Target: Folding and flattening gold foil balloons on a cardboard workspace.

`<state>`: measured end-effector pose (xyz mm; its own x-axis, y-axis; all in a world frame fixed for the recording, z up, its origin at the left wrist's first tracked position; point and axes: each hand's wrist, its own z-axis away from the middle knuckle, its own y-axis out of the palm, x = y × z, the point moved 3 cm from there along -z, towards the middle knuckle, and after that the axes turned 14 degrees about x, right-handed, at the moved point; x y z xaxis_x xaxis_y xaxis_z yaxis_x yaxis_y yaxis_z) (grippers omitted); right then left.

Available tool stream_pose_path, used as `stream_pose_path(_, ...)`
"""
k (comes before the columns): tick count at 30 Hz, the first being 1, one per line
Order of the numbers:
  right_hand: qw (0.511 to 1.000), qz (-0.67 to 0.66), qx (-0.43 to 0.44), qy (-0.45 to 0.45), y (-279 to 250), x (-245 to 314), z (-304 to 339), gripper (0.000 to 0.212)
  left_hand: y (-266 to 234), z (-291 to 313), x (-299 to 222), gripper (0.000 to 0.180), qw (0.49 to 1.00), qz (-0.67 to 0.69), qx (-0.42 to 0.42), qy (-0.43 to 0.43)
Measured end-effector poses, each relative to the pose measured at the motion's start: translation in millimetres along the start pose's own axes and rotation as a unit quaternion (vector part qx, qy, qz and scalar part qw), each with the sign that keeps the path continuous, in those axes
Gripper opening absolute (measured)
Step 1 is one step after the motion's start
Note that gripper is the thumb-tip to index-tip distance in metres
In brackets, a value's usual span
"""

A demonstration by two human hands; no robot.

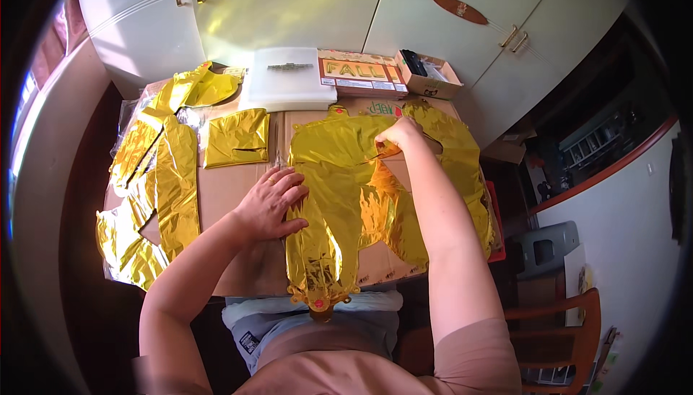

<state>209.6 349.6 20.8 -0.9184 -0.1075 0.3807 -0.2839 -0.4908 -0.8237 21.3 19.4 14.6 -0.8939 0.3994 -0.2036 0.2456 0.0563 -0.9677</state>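
Observation:
A flat, uninflated gold foil balloon [325, 185] lies across the cardboard-covered table in front of me, its near end with small tabs hanging at the front edge. My left hand [274, 203] rests on its left edge, fingers stretched out and lying flat. Farther out, my right hand [399, 135] has its fingers closed on the foil near the balloon's upper right part. Another gold foil balloon [455, 157] spreads to the right, partly behind my right forearm. Where the two sheets meet or overlap, I cannot tell.
More flat gold foil balloons [177, 178] lie on the left, beside a folded gold foil piece [237, 139]. Along the back stand a stack of clear plastic bags [289, 81], printed flat boxes [361, 74] and an open carton [440, 88]. A wooden chair [588, 337] stands at right.

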Motion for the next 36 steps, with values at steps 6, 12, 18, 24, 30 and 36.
stream_pose_path(6,0.987,-0.128,0.024,-0.095,24,-13,-23,0.034,2,7,3,0.064,1.0,-0.002,-0.008,-0.008)
stream_pose_path(12,0.96,-0.247,0.01,-0.133,15,-21,-14,0.038,3,5,2,0.064,1.0,-0.003,-0.011,-0.009)
stream_pose_path(18,0.94,-0.314,0.12,-0.059,-6,10,43,0.026,2,5,3,0.064,1.0,0.0,-0.008,-0.008)
stream_pose_path(24,0.929,-0.316,0.076,-0.18,12,9,36,0.016,1,5,2,0.061,1.0,0.009,-0.008,-0.012)
stream_pose_path(30,0.938,-0.161,-0.12,-0.283,47,23,51,0.018,5,8,4,0.061,1.0,0.009,-0.012,-0.014)
stream_pose_path(36,0.9,-0.106,-0.178,-0.383,76,52,77,0.011,5,5,4,0.062,1.0,0.0,-0.017,-0.007)
